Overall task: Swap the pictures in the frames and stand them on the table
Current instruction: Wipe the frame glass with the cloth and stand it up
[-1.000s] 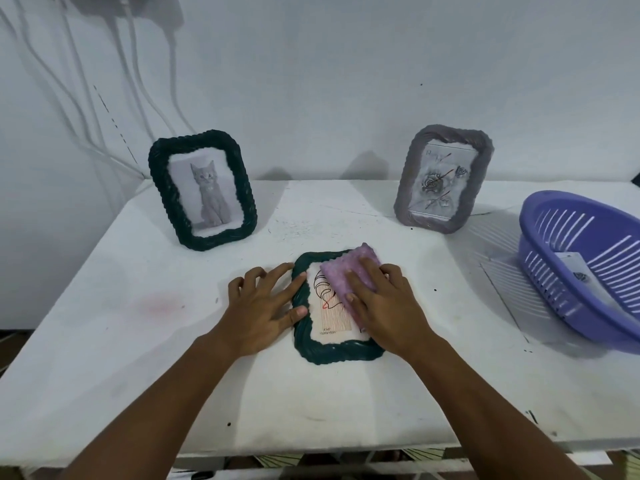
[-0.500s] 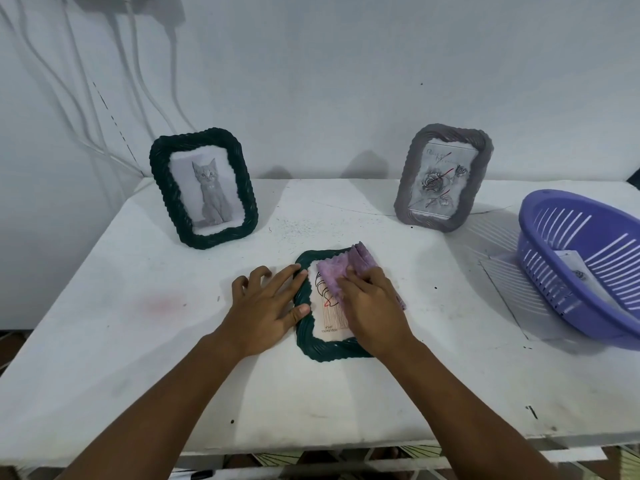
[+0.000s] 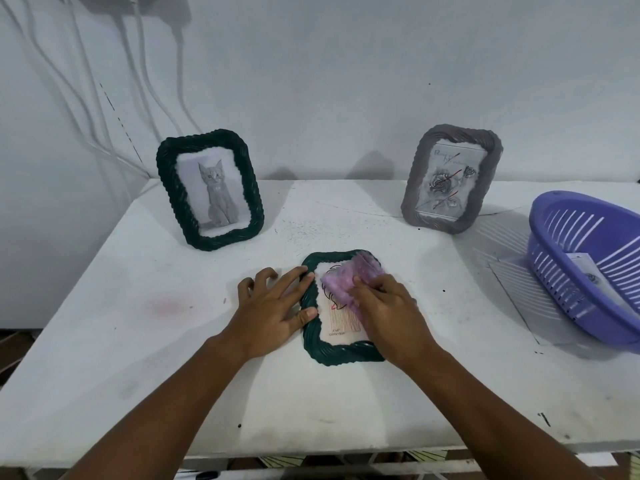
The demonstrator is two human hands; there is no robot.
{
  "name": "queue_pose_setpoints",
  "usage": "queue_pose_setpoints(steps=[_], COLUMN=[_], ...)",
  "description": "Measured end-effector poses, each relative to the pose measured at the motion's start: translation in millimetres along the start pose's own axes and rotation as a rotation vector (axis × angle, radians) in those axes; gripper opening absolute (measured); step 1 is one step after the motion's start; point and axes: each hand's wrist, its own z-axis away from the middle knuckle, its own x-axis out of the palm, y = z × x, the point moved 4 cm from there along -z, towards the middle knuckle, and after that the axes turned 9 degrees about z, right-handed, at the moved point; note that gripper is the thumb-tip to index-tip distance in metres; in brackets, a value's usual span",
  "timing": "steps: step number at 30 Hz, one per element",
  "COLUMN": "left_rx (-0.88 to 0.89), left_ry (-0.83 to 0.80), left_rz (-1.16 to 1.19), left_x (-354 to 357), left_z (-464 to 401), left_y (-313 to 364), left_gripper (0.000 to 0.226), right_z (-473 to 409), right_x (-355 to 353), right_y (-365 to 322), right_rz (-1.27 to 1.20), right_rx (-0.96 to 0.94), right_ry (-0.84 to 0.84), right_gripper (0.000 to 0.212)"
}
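Left hand [image 3: 273,306], fingers spread flat, steadies the dark green frame [image 3: 341,351] on the counter [image 3: 138,375]; right hand [image 3: 388,313] presses a purple cloth [image 3: 341,280] onto its glass.

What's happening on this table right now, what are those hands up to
A person is wiping a dark green picture frame that lies flat on the white table. The right hand presses a purple cloth on its glass, while the left hand steadies the frame's left edge with flat fingers. Two more frames stand at the back: a green frame with a cat picture and a grey frame with a rose picture. A purple basket sits at the right.
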Motion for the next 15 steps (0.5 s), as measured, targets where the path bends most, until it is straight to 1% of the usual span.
queue_pose_setpoints(steps=[3, 5, 6, 8, 10, 13, 14, 15], left_rx=[0.0, -0.002, -0.005, -0.013, -0.016, 0.001, 0.004, 0.004], left_ry=[-0.002, -0.001, -0.001, -0.008, -0.009, 0.002, 0.002, -0.001], left_rz=[0.0, -0.005, -0.009, -0.024, -0.034, -0.01, 0.006, 0.014], left_x=[0, 0, -1, -1, -1, -2, -2, -1], left_z=[0, 0, 0, 0, 0, 1, 1, 2], left_y=[1, 1, 1, 2, 2, 3, 2, 1], left_gripper=[0.094, 0.095, 0.096, 0.098, 0.098, 0.087, 0.081, 0.077], right_z=[-20, -32, -36, -39, -38, -29, -22, -16], right_x=[3, 11, 15, 25, 23, 10, 8, 5], right_y=[-1, -5, -8, -11, -16, -29, -33, -36], right_rz=[-0.014, -0.058, -0.102, -0.141, -0.177, -0.212, -0.223, -0.235], right_rx=[0.068, 0.099, 0.12, 0.153, 0.134, -0.011, -0.056, -0.085], right_ry=[-0.005, -0.045, -0.071, -0.093, -0.079, 0.042, 0.048, 0.031], right_gripper=[0.03, 0.015, 0.011, 0.017, 0.019, 0.012, 0.009, 0.013])
